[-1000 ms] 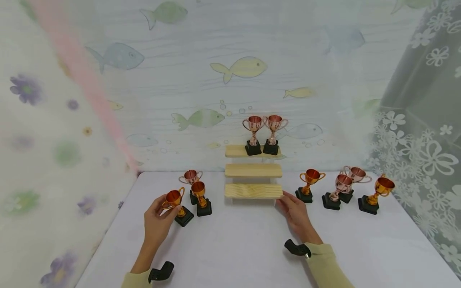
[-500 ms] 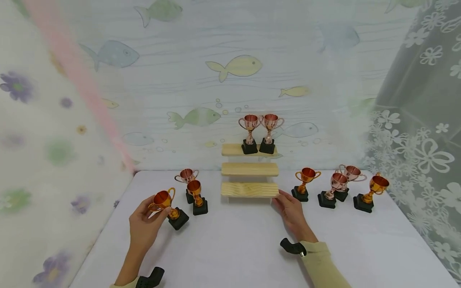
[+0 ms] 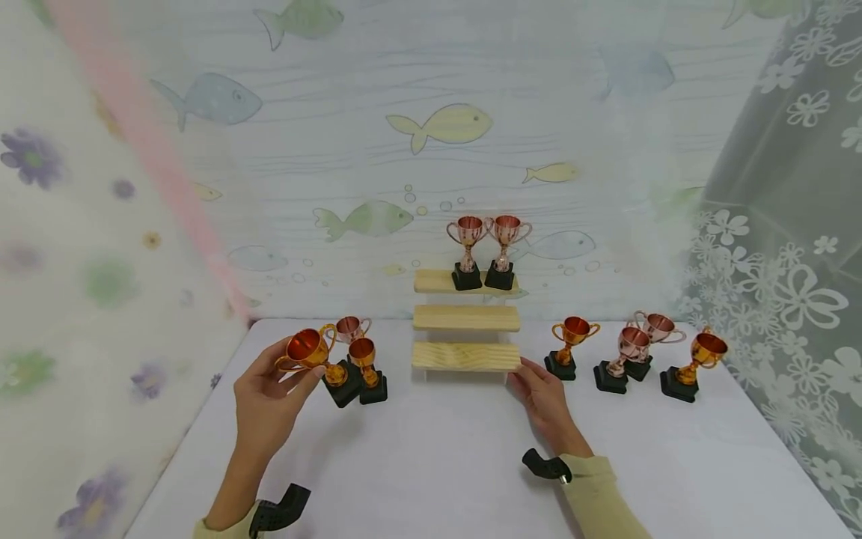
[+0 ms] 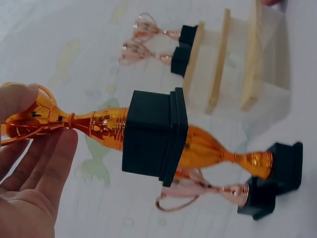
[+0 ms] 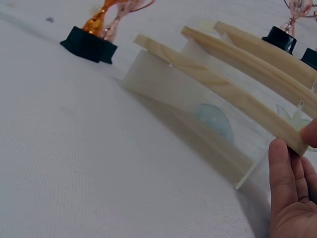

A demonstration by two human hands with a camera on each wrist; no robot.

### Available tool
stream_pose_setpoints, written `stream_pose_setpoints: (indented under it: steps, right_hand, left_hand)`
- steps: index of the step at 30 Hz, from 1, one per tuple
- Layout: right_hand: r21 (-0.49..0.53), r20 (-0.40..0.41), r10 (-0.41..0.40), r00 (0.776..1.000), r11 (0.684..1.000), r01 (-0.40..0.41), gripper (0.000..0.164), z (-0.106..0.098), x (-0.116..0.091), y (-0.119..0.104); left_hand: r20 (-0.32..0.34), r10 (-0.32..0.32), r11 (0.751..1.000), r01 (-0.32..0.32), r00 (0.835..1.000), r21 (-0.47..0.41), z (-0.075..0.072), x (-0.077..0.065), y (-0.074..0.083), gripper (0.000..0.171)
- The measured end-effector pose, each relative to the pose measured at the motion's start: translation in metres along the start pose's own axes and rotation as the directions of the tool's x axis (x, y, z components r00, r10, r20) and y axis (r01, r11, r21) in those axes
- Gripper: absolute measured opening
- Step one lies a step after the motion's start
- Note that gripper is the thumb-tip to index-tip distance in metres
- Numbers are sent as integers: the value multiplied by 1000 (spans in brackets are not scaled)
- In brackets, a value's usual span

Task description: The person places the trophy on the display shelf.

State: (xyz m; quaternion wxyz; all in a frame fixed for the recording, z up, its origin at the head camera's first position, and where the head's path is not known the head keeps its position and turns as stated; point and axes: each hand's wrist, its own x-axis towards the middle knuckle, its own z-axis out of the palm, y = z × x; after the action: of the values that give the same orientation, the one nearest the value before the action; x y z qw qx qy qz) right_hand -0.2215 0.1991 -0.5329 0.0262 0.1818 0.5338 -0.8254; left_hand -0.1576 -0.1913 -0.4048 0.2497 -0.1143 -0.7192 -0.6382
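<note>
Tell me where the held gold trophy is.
In the head view, the gold trophy is left of the wooden shelf, tilted in the left hand, in front of two standing trophies.

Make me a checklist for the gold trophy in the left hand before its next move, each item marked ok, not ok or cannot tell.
1. Left hand has a grip on the held gold trophy: ok, fingers and thumb hold it near the cup.
2. That trophy is upright: not ok, it leans left in the head view.
3. It is free of contact with the neighbouring gold trophy: cannot tell, they overlap in view.
4. Right hand holds the bottom step: ok, at its right end.
5. Middle step has room: ok, no trophy stands there.
6. Rose-gold trophies on the top step are upright: ok.
</note>
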Motion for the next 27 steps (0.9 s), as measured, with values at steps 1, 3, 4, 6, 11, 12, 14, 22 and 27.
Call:
stream_pose_setpoints:
  steps: [1,3,4,6,11,12,14,22,27]
  right_hand:
    - [0,-3,3,1000,1000,-3,51,0,0,0]
    - [-4,-5,6,1000,1000,-6,52,1,-1,0]
    - [-9,-4,5,1000,1000,-5,52,1,-1,-1]
    - [-13,-7,1,1000,1000,-1,51,1,-1,-1]
    - [-14,2,-1,1000,1000,1,51,0,0,0]
    - [-13,6,1,1000,1000,-1,51,-1,0,1]
    - [-7,5,0,1000,1000,0,50,-1,0,1]
    - [-4,9,-15,1000,1000,15,50,-3,0,1]
    - [8,17,-15,1000,1000,15,50,-3,1,4]
  left_hand:
    - [6,7,1000,-7,1000,-22,3,0,1,52]
    - [18,28,998,-27,999,-54,10,3,3,53]
    - [25,41,998,-39,999,-56,14,5,5,53]
    - [49,70,996,-67,996,-63,21,12,7,53]
    - [131,130,991,-123,983,-58,40,41,15,53]
    - [150,135,990,-128,980,-50,45,48,18,54]
    - [191,157,988,-155,969,-28,57,64,21,53]
    - [369,141,984,-171,919,50,104,135,-5,51]
    - [440,85,990,-124,894,60,124,167,-23,52]
